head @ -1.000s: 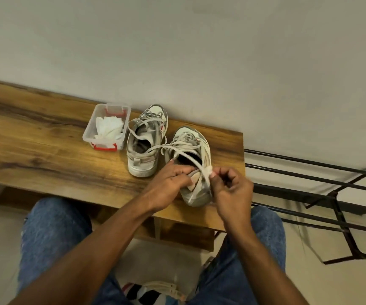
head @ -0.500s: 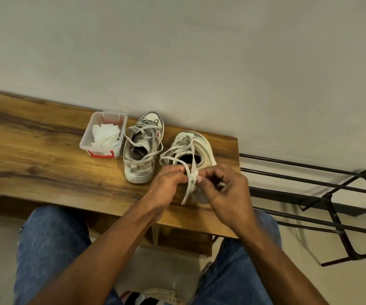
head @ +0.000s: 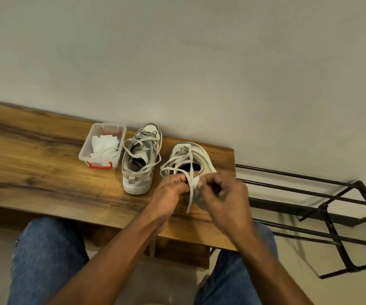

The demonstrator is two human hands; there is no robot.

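Both the left hand and right hand pinch the lace over the near sneaker; another sneaker and a clear tub sit beside it on the table.

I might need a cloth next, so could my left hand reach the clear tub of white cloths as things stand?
Probably yes. The clear tub stands open-topped on the bench, left of the other sneaker, nothing over it. But the left hand pinches the lace and must let go first.
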